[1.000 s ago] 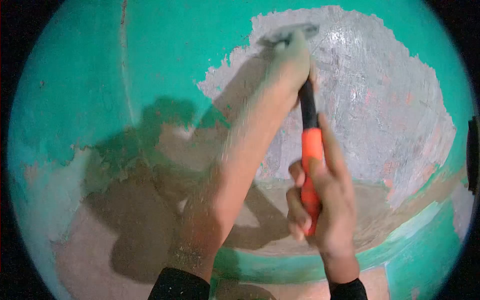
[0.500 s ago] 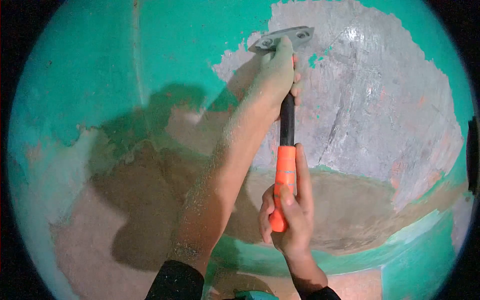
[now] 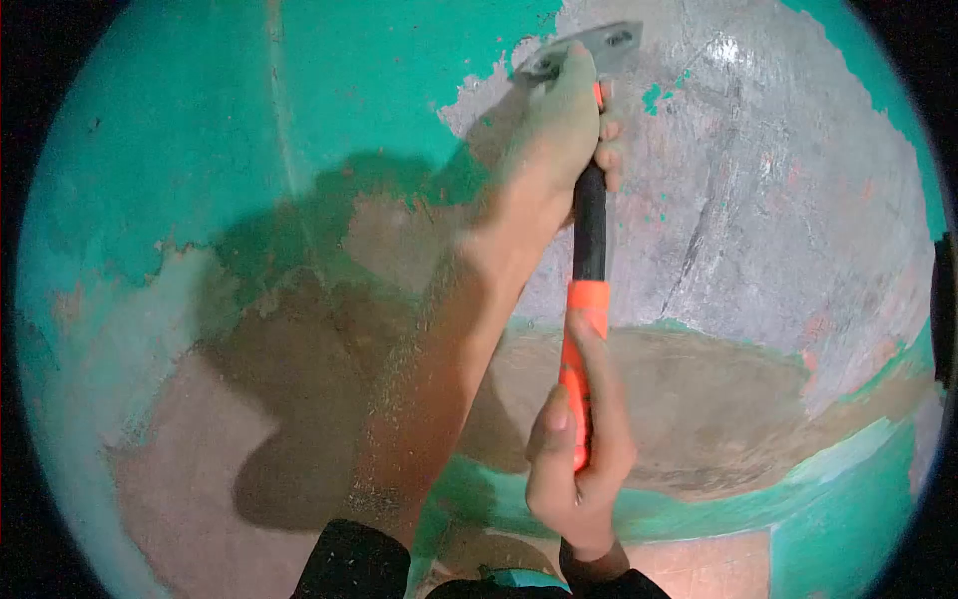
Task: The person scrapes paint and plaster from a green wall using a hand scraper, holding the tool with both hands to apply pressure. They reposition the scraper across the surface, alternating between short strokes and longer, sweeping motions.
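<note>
Head view: left hand high at the blade, right hand low on the orange grip

Both bare hands hold one long-handled scraper [image 3: 591,225], which stands against the wall [image 3: 180,130] at the middle of the view. Its long axis runs nearly straight up and down. The left hand [image 3: 561,125] is nearer the working end: it is closed around the upper handle, its thumb laid on the metal blade [image 3: 611,42]. The right hand [image 3: 591,449] is nearer the butt, with the lower orange grip [image 3: 587,298] held between its digits, one stretched up along it; how firmly, I cannot tell. Between the hands, the black shaft [image 3: 592,255] is bare.

The blade sits crosswise to the handle, its right end higher, directly above the right hand. It lies over the scraped grey patch [image 3: 788,190], near the patch's left border with the green paint [image 3: 419,85]. Whether its edge touches the wall is unclear.
</note>
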Action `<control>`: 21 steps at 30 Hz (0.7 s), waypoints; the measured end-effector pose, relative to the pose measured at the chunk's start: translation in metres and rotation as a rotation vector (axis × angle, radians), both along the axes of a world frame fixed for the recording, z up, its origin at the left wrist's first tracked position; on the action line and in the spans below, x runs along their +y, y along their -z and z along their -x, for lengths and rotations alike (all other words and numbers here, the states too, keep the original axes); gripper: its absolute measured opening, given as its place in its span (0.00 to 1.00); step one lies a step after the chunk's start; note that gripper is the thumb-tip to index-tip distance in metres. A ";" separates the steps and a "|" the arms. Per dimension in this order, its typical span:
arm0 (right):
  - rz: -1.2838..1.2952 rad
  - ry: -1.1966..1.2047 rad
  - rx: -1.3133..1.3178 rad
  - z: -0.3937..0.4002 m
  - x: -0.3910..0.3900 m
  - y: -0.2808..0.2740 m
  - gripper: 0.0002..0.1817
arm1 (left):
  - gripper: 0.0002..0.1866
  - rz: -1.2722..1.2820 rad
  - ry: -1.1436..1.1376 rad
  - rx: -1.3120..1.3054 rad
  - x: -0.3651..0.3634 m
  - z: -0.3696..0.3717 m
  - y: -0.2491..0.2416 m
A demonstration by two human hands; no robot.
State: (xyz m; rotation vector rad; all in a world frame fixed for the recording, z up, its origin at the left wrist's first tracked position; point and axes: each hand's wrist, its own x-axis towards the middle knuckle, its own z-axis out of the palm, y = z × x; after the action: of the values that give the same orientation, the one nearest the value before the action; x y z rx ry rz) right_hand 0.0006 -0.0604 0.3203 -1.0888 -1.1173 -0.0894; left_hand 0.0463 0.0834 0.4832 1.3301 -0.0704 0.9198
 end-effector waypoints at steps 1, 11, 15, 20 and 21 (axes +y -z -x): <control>0.006 -0.018 0.013 -0.002 -0.004 0.003 0.27 | 0.20 0.008 0.003 -0.007 0.000 0.001 -0.001; -0.026 0.042 0.015 -0.003 -0.008 -0.008 0.32 | 0.18 0.036 0.036 0.021 -0.007 0.006 -0.002; 0.005 -0.045 0.107 0.005 -0.009 -0.035 0.32 | 0.18 0.034 0.059 -0.042 0.002 0.000 -0.016; -0.061 0.016 0.013 -0.006 -0.007 -0.020 0.32 | 0.22 0.039 0.043 -0.001 0.000 -0.003 -0.011; -0.088 0.041 -0.012 -0.007 -0.006 -0.022 0.33 | 0.22 0.051 0.046 -0.012 -0.002 -0.002 -0.015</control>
State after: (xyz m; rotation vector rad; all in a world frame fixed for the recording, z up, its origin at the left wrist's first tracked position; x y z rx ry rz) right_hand 0.0080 -0.0659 0.3427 -1.0337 -1.0919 -0.1760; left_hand 0.0483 0.0816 0.4977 1.2712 -0.0857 0.8854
